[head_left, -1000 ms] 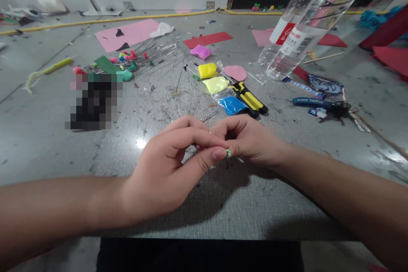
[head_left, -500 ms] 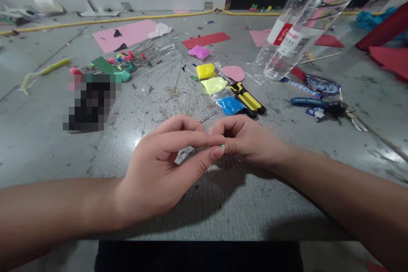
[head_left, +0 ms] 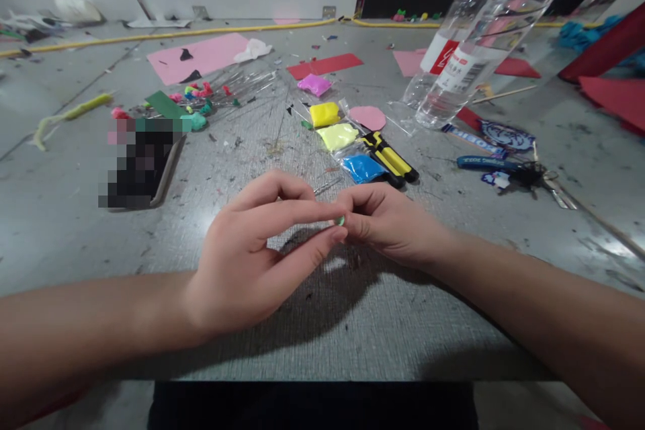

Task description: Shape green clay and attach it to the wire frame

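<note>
A small light-green piece of clay [head_left: 341, 220] shows between my fingertips, just above the table near its front edge. My left hand [head_left: 262, 255] reaches in from the left with thumb and index finger closed about the piece. From the other side, my right hand [head_left: 390, 222] pinches at it with bent fingers, thumb against the left fingertips. Most of the piece is hidden by the fingers. Just beyond the hands lie a bag of blue clay [head_left: 363, 168], a bag of pale yellow clay [head_left: 338, 137] and yellow-black pliers [head_left: 390, 158].
Two clear plastic bottles [head_left: 453, 74] stand at the right rear. A phone [head_left: 146, 168], partly pixelated, lies on the left, near colourful clay bits [head_left: 196, 121]. Keys [head_left: 559, 188] with a lanyard are at right. Farther back are yellow clay [head_left: 325, 114], purple clay [head_left: 315, 85] and pink paper [head_left: 201, 57].
Both hands have shifted slightly, with the left index finger lifted a little off the thumb. More of the green piece shows. The things on the table stay put.
</note>
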Demonstrator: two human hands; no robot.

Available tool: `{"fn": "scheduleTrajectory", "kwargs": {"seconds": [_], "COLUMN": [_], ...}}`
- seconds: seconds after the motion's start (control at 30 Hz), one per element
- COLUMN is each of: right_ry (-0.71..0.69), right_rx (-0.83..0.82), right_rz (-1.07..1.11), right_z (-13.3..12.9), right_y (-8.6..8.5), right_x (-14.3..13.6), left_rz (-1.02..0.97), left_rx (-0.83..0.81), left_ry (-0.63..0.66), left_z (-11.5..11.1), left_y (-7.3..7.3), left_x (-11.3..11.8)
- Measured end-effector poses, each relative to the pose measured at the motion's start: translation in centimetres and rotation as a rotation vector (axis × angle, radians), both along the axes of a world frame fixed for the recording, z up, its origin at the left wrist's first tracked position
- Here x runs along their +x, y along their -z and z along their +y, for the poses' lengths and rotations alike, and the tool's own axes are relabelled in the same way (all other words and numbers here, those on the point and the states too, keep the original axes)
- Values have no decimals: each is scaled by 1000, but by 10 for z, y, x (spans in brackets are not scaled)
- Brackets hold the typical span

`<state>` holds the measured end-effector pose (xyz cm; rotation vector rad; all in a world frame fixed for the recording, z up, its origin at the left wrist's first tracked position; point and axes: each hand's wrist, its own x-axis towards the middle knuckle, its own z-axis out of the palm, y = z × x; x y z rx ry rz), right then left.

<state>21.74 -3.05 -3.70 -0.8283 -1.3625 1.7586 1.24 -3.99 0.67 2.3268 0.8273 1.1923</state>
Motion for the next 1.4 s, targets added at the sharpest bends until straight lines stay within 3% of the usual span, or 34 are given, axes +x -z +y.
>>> {"fn": "scheduleTrajectory", "kwargs": {"seconds": [0.47,0.77,1.4], "right_ry": [78,55,62], "right_rx": [73,119,174], "right_rz": [7,-29,-80], "right_z": [-3,-6,-8], "right_y": [-1,-10,-11], "right_x": [-6,-6,-2], "left_rz": [-55,-44,-115], "left_rx": [-38,-123,-257], "left_ry": [-78,-9,137], "left_z": [2,4,5], "left_y": [5,2,-1], "left_x": [3,0,-2]}}
